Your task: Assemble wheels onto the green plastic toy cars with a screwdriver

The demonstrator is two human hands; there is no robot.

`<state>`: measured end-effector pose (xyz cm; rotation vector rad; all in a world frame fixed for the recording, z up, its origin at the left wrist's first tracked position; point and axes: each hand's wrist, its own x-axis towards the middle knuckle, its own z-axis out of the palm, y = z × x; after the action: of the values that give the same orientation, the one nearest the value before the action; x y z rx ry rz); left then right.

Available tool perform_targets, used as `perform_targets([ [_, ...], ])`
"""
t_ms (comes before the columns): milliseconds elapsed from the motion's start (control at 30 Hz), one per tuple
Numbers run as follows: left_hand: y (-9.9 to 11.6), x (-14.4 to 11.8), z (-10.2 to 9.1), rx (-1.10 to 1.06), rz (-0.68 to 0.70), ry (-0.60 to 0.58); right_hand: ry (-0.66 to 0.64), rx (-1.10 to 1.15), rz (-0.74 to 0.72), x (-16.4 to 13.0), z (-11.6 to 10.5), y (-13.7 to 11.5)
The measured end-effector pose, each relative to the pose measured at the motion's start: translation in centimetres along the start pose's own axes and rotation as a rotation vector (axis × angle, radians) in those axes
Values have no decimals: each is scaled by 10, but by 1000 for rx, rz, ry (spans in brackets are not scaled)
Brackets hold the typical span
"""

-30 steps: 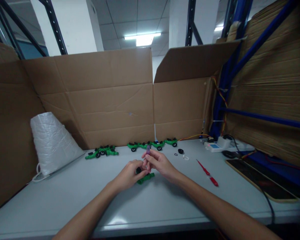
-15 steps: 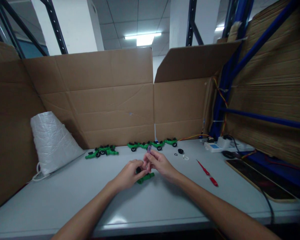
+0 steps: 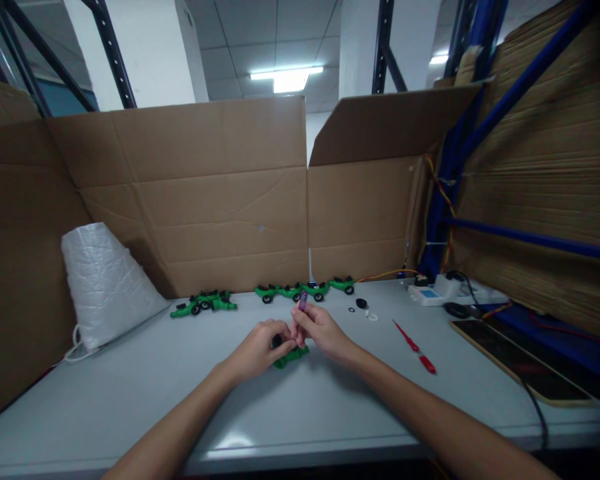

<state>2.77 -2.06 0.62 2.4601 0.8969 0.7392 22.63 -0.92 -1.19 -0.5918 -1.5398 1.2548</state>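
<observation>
Just above the table's middle, my left hand (image 3: 254,350) is closed round a green toy vehicle (image 3: 293,357) with a black part at its near end. Most of the toy lies hidden behind my fingers. My right hand (image 3: 325,332), touching or nearly touching the left fingertips, pinches a small purple see-through rod (image 3: 303,300) like a screwdriver handle. It points up and tilts slightly; its lower end, over the toy, is covered by my fingers.
Along the back stand several green toy vehicles (image 3: 317,293), with another group (image 3: 205,303) left. To the right lie a black disc (image 3: 361,303), a white ring (image 3: 373,317), a red screwdriver (image 3: 414,345), a power strip (image 3: 430,295) and a dark flat panel (image 3: 523,360). A white bag (image 3: 107,287) leans left.
The purple rod and my right fingers have shifted slightly to the right, and a little more of the rod shows. My left hand and the green toy stay nearly in place.
</observation>
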Motion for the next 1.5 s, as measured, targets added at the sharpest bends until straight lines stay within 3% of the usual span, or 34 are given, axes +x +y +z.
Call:
perform_targets([
  [300,0,1,0,-15,6,-3,-9,80,12,-2,2,-2],
  [1500,1,0,0,-1,5,0,29,11,-42,-5,6,-4],
])
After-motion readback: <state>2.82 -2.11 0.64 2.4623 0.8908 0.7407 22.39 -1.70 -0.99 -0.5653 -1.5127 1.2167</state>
